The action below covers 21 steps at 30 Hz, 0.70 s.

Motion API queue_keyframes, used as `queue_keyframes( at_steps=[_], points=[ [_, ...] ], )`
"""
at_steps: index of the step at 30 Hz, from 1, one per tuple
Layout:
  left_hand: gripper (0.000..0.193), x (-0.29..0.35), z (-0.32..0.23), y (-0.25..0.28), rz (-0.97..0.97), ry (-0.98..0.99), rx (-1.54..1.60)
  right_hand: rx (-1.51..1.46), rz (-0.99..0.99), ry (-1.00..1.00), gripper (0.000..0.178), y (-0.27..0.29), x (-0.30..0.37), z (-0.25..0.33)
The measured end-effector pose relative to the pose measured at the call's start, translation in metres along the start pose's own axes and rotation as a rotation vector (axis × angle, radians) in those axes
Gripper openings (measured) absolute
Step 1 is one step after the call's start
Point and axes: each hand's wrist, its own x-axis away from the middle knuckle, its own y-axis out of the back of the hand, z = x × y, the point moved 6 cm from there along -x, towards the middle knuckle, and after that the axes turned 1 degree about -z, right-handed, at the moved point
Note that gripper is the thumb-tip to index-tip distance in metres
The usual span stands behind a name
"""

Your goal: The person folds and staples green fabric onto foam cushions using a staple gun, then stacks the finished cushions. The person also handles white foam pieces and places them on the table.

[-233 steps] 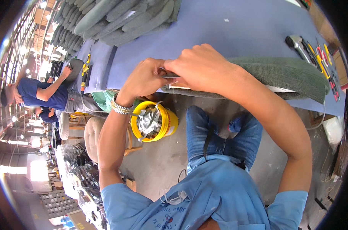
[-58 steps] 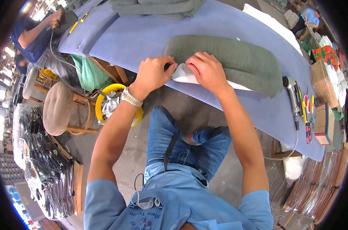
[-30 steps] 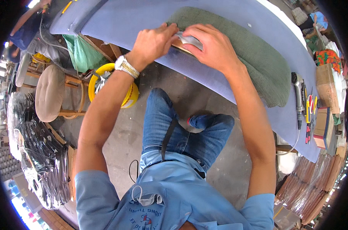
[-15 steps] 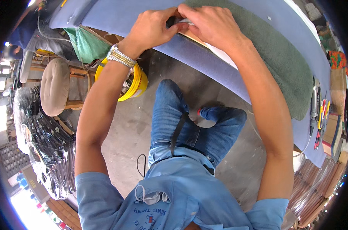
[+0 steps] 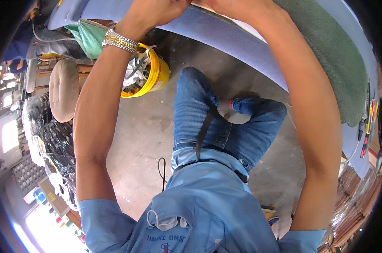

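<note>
A yellow bucket (image 5: 146, 71) sits below both hands (image 5: 157, 10), now cut off at the top edge over the green pad (image 5: 338, 63), grip unclear.

We see few: a yellow bucket (image 5: 151, 74) below the desk edge, left of the knees, carries a pale label patch with red on its side. At far left, a small yellow square tag (image 5: 50, 196) sits on a brownish box. Clear plastic-wrapped bundles (image 5: 48, 143) stack along the left floor. No screens.
</note>
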Motion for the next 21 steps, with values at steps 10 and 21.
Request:
queue_keyframes(
  at_steps=[10,21],
  points=[
    [0.019,-0.003,0.008,0.004,-0.01,0.033,0.087,0.1,-0.045,-0.047,0.028,-0.007,-0.002,0.013],
    [0.029,-0.001,0.011,0.003,0.115,0.099,0.183,0.015,0.022,0.011,0.031,-0.011,-0.005,0.003]
  ],
)
